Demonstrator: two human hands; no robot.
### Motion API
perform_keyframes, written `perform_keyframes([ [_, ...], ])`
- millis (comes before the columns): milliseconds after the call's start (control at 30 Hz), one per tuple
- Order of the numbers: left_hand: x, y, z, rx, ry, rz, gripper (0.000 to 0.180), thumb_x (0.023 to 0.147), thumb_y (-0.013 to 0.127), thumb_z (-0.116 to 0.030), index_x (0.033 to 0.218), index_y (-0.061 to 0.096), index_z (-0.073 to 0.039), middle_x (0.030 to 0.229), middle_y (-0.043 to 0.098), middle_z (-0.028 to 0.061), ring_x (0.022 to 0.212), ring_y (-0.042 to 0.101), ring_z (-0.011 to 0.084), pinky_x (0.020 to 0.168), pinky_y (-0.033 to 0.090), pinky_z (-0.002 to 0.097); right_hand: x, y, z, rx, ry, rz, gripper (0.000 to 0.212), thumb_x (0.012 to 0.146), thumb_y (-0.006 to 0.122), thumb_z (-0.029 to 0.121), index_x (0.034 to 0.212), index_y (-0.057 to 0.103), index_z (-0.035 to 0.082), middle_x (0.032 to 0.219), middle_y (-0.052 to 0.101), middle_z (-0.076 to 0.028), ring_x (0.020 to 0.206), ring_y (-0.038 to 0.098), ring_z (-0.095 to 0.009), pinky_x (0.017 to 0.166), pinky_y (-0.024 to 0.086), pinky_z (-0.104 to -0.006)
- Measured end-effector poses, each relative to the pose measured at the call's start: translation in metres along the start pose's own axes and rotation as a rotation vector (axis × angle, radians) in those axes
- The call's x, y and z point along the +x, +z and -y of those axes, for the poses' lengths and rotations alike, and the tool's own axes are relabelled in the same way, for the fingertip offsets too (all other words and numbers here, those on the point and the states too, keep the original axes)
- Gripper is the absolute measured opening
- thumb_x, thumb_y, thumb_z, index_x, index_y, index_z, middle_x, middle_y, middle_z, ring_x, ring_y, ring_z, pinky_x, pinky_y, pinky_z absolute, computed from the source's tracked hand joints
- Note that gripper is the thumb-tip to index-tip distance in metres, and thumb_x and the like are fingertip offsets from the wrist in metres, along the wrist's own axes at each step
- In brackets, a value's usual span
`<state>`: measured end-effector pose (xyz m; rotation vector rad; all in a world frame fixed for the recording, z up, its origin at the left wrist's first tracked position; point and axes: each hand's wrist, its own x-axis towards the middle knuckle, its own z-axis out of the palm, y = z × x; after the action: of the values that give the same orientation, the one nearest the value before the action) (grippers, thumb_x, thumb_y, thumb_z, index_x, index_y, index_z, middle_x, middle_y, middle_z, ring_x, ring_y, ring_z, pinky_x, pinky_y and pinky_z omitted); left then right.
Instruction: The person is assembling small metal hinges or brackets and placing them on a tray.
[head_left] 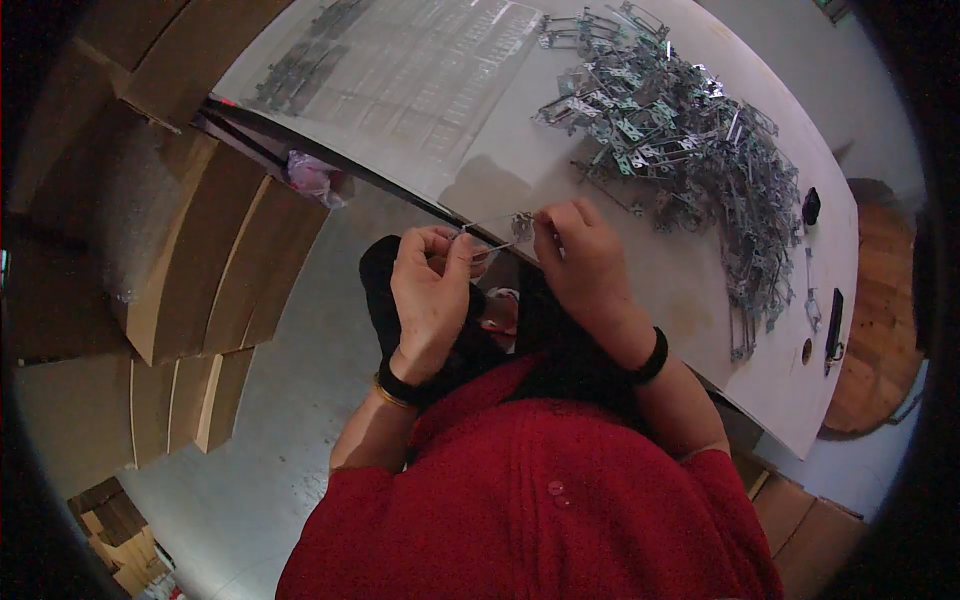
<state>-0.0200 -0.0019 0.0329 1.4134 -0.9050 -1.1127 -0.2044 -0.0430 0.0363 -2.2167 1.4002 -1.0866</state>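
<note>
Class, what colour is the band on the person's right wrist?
The band is black; the head view shows it.

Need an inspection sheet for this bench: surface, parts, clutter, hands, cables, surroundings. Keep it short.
Surface: pale table, pile of parts on its right half.
Parts: metal piece between the hands; loose, tangled metal pile; faint flat rows at upper left, details unclear.
Clutter: small black object and long black item near the right edge.
Hands: left hand pinches the piece; right hand at its other end, grip unclear.
Cables: nothing seen.
Surroundings: cardboard boxes left; round wooden top right.
</note>
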Motion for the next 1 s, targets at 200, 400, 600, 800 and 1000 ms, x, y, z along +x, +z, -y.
perform_keyframes([
  [200,-0.003,0.001,0.003,0.074,0.026,-0.011,0.015,0.103,0.063,-0.007,0.103,0.050,0.002,0.110,0.061,0.0120,0.095,0.074,0.0223,0.078,0.063,0.0320,-0.001,0.003,-0.002,-0.035,-0.003,0.026,0.013,0.089,0.068,0.005,0.097,0.058,0.005,0.091,0.058,-0.018,0.080,0.062,-0.043,0.067,0.050,-0.0508],
  [400,-0.006,0.003,0.003,0.101,0.085,-0.029,0.016,0.102,0.064,-0.006,0.100,0.051,0.001,0.115,0.059,0.0121,0.090,0.074,0.0206,0.077,0.061,0.0306,-0.003,0.001,-0.004,-0.060,-0.023,0.060,0.013,0.088,0.067,0.004,0.098,0.058,0.005,0.090,0.057,-0.018,0.080,0.062,-0.042,0.068,0.051,-0.0505],
  [600,-0.005,0.005,0.010,0.082,0.103,-0.033,0.014,0.102,0.064,-0.006,0.100,0.051,0.001,0.113,0.059,0.0105,0.088,0.073,0.0190,0.077,0.061,0.0306,-0.004,0.000,-0.006,-0.080,-0.052,0.047,0.010,0.089,0.066,0.000,0.096,0.060,0.003,0.088,0.059,-0.018,0.078,0.062,-0.040,0.068,0.051,-0.0460],
  [800,-0.006,0.006,0.009,0.096,0.138,-0.036,0.014,0.101,0.064,-0.003,0.099,0.051,0.001,0.113,0.058,0.0105,0.089,0.069,0.0157,0.080,0.063,0.0314,-0.003,-0.002,-0.004,-0.089,-0.055,0.054,0.009,0.090,0.066,0.000,0.095,0.059,0.003,0.088,0.060,-0.017,0.079,0.063,-0.041,0.068,0.051,-0.0459],
  [1000,-0.006,0.006,0.009,0.117,0.138,-0.034,0.014,0.101,0.064,-0.002,0.099,0.051,0.002,0.114,0.058,0.0110,0.090,0.068,0.0152,0.081,0.064,0.0316,-0.002,-0.001,-0.003,-0.059,-0.047,0.046,0.008,0.091,0.065,0.000,0.095,0.059,0.003,0.089,0.060,-0.018,0.080,0.063,-0.041,0.069,0.051,-0.0464],
])
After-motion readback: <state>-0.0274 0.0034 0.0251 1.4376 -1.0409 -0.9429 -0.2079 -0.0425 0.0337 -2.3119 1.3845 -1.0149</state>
